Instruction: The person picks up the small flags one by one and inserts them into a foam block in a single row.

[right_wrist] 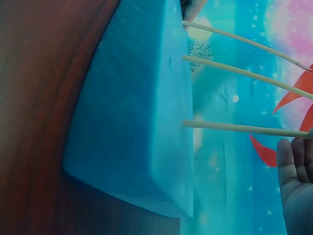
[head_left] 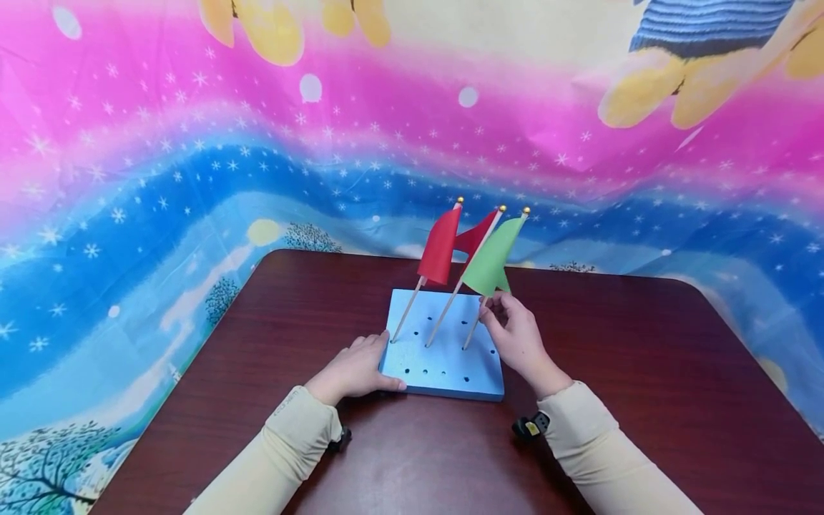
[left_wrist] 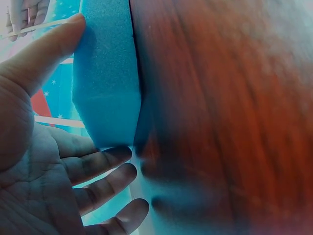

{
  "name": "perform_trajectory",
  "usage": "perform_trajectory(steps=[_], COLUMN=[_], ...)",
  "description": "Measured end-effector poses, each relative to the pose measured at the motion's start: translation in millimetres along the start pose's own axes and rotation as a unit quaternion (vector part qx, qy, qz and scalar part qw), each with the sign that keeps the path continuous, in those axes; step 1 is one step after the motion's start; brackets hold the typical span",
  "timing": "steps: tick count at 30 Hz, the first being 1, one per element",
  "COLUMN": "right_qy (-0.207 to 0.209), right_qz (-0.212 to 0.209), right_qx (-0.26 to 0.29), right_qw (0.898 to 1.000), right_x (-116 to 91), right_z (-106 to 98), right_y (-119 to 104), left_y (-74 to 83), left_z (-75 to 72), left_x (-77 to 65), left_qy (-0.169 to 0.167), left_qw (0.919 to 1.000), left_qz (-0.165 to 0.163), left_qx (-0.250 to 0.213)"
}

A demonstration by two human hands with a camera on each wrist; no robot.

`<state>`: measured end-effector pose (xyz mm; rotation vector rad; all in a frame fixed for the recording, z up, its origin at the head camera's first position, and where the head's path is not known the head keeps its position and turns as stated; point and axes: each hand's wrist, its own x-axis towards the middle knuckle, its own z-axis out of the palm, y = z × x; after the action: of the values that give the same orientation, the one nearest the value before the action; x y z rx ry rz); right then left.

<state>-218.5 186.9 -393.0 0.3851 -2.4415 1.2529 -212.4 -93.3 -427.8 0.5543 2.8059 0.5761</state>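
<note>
A light blue board [head_left: 444, 359] with small holes lies on the table, three paper flags on thin sticks standing in it and leaning right. At the left is a red flag [head_left: 440, 247], then a second red flag [head_left: 475, 234], partly covered by the green flag [head_left: 491, 259] at the right. My right hand [head_left: 518, 340] pinches the green flag's stick [right_wrist: 234, 128] just below the paper; its lower end is at a hole. At the board's front left corner rests my left hand [head_left: 357, 365], thumb along the front edge and fingers extended against the left side.
Dark brown wooden table [head_left: 257, 372] under the board. Behind it hangs a pink and blue printed cloth [head_left: 386, 107] with snowflakes. Gold beads cap the sticks, such as the bead [head_left: 460, 199] on the left one. A black device [head_left: 531, 428] sits at the right wrist.
</note>
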Motion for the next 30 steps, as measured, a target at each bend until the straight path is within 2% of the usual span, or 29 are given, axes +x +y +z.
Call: perform_trajectory(steps=[11,18,27,30], right_qy=[-0.004,-0.012,-0.048,-0.065], right_qz=[0.022,0.047,0.079,0.077], right_qx=[0.013,-0.006,-0.031,-0.043], right_qw=[1.000,0.999,0.995,0.994], right_x=[-6,-6,-13,-14], right_z=[-11,-25,-40,-44], right_y=[13,22,33,38], left_y=[1.1,0.6,1.3,2.1], left_z=[-1.1,-0.8,-0.2,-1.6], left_x=[-1.6,-1.7,-2.0,-2.6], left_qy=[-0.004,-0.002,-0.004,-0.005], left_qw=[1.0000,1.0000,1.0000,1.0000], left_qz=[0.002,0.002,0.000,0.000], left_qx=[0.002,0.003,0.002,0.002])
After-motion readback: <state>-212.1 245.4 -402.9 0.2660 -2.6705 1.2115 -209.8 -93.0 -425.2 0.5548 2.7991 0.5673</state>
